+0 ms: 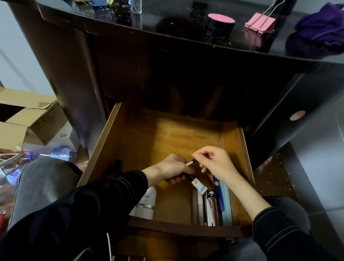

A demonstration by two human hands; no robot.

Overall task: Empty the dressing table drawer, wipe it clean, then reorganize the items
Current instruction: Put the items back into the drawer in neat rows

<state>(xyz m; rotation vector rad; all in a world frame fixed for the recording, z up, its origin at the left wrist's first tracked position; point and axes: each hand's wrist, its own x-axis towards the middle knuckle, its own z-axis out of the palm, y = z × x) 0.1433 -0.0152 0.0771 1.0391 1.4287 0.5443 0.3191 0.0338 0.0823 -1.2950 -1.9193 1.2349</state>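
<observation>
1. Head view looks down into the open drawer (99, 147) of the dressing table, where both hands meet over its middle, above the bare wooden floor of its far half.
2. The left hand (169, 169) has its fingers curled round the black cap end of a small tube (198, 184). The tube's pale body slants down and toward the person, just above the row of things at the near wall.
3. The right hand (216, 162) pinches a slim black-and-silver stick (190, 162) between thumb and forefinger, with the other fingers loosely bent. The stick's free end points at the left hand's knuckles; whether it touches them I cannot tell.
4. Holding one thing in each hand looks like sorting, with each piece held up and judged before it gets a place.
5. At the drawer's near wall lie a white bottle (147, 203) on the left, then two brownish cases (196, 206), a cartoon-printed case (210, 207), blue scissors (218, 194) and a pale blue strip (226, 204), side by side and lengthwise. That tidy row suggests reorganizing rather than emptying.
6. A purple cloth (321, 30) sits bunched on the tabletop (170, 28) at the right, beside a pink binder clip (260, 28) and a pink-lidded jar (219, 25), probably parked there for the wiping.
7. Both forearms reach in from the near side, in dark sleeves, and both wrists are bent downward into the drawer.
</observation>
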